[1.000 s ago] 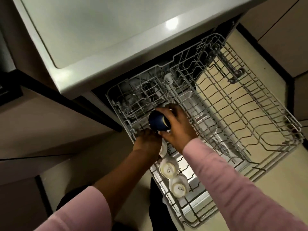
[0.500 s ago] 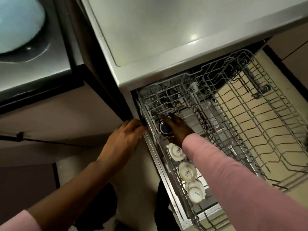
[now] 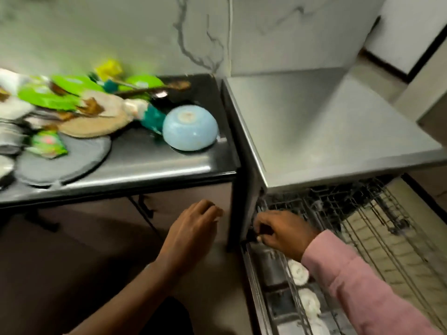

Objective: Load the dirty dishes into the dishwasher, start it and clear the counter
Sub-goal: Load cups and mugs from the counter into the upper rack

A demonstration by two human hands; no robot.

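Note:
The dishwasher [image 3: 326, 131] stands open with its wire rack [image 3: 391, 240] pulled out. My right hand [image 3: 283, 232] is at the rack's near left corner, fingers curled around a dark object that looks like the dark blue cup [image 3: 257, 232], mostly hidden. Just below it, white cups [image 3: 298, 272] sit upside down in a row along the rack's left side. My left hand [image 3: 191, 228] hovers outside the dishwasher in front of the cabinet, loosely curled and holding nothing. On the dark counter [image 3: 150, 165] lies an upturned light blue bowl [image 3: 189, 130] near the right edge.
Further left on the counter are a grey plate [image 3: 63, 163], a beige plate [image 3: 96, 122], green plates [image 3: 48, 95], a teal item [image 3: 152, 117] and a wooden spoon [image 3: 154, 89], all piled together and blurred. A marble wall rises behind.
My view has swung up and left, bringing the counter with its dishes into sight. My left hand has drawn back from the rack; my right hand stays at the rack's left corner.

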